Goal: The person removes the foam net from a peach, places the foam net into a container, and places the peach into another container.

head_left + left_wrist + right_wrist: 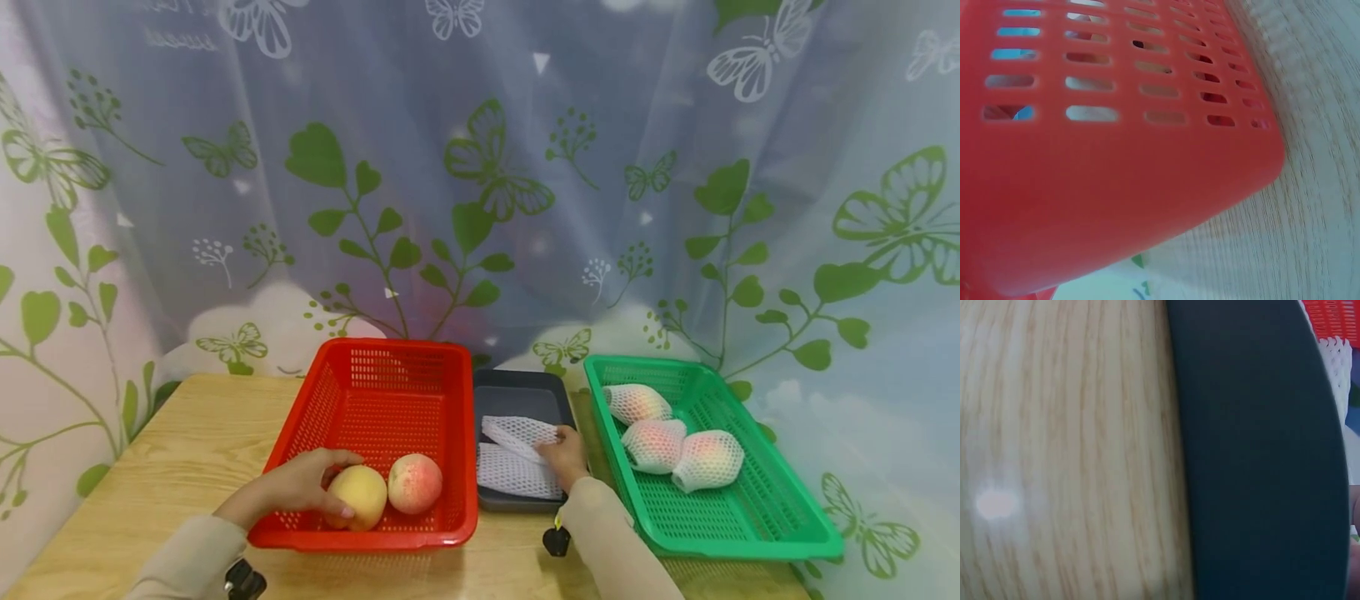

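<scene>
Inside the red basket (467, 433), my left hand (303, 483) grips a yellow peach (364, 495), thumb and fingers curled round its left side. A pinker peach (415, 483) lies just right of it. My right hand (566, 456) pinches the end of a white foam net sleeve (521, 431) over the dark tray (517, 392). Another flat foam net sleeve (513, 473) lies beneath it in the tray. In the left wrist view the basket's slotted wall (1110, 169) hides the hand. The tray's outer side (1260, 450) fills much of the right wrist view, with fingertips at its edge.
To the right stands a green basket (738, 546) holding three net-wrapped fruits (708, 461). All the containers rest on a wooden table (217, 425). A patterned curtain (420, 192) hangs close behind the table.
</scene>
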`<state>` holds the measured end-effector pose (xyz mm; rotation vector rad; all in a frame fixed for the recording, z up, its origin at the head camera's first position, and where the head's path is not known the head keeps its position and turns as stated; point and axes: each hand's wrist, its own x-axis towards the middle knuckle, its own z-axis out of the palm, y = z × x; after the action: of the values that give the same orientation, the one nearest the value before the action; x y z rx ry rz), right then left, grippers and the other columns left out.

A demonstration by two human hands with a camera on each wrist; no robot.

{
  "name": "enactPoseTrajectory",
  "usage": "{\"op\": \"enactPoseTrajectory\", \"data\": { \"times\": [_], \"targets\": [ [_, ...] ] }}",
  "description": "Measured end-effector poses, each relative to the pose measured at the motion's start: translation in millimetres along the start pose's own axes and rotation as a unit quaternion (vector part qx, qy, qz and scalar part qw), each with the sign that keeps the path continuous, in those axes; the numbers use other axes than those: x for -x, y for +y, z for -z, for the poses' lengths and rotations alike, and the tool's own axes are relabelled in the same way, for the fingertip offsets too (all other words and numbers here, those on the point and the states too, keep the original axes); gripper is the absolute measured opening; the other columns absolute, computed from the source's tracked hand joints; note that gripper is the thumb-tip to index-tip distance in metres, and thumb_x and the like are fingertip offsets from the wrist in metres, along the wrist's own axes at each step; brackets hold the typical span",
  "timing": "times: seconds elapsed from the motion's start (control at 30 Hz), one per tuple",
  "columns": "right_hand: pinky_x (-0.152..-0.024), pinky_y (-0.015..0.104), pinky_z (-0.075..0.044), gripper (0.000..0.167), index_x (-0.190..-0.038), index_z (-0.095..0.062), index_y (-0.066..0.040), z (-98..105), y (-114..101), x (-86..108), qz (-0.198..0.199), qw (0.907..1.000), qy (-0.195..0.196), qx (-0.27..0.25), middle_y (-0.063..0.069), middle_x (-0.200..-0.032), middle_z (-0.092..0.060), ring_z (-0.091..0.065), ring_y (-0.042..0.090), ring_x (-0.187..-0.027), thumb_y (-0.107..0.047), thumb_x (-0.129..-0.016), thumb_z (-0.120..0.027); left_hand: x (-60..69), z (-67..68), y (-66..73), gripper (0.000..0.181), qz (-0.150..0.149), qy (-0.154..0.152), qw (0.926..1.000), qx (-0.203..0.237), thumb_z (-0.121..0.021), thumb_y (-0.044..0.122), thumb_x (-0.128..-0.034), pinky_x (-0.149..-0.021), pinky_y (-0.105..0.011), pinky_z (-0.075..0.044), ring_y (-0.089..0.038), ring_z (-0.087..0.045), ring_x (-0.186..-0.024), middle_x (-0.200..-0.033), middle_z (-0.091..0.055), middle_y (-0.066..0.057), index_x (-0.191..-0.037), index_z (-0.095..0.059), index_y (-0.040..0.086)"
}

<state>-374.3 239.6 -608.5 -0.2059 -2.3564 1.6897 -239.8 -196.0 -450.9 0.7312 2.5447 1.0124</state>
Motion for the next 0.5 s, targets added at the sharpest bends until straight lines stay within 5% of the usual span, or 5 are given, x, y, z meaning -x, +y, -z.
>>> {"op": "enactPoseTrajectory", "data": {
  "times": [0.23, 0.5],
  "targets": [
    [-0.081, 0.046, -0.05, 0.053, -0.122, -0.046, 0.022, 11.5, -89.2, 48.3, -0.053, 0.9972, -0.009, 0.052, 0.034, -0.107, -0.055, -0.057, 0.04, -0.095, 0.004, -0.079, -0.071, 0.3, 0.4, 0.9, 0.073, 0.008, -0.002, 0.9999, 0.014, -0.084, 0.031, -0.0716, -0.092, -0.056, -0.046, -0.034, -0.056, -0.11, -0.121, -0.061, -0.016, -0.128, -0.055, -0.005],
    [-0.09, 0.05, -0.047, 0.053, -0.129, -0.041, 0.021, 14.0, -102.4, 57.6, -0.07, 0.9955, -0.02, 0.061, 0.036, -0.117, -0.051, -0.052, 0.044, -0.107, 0.002, -0.085, -0.064, -0.4, -0.3, 0.6, 0.073, 0.029, -0.002, 0.9994, 0.018, -0.085, 0.032, -0.0694, -0.093, -0.06, -0.044, -0.036, -0.054, -0.112, -0.121, -0.061, -0.014, -0.128, -0.057, -0.002]
  ]
}}
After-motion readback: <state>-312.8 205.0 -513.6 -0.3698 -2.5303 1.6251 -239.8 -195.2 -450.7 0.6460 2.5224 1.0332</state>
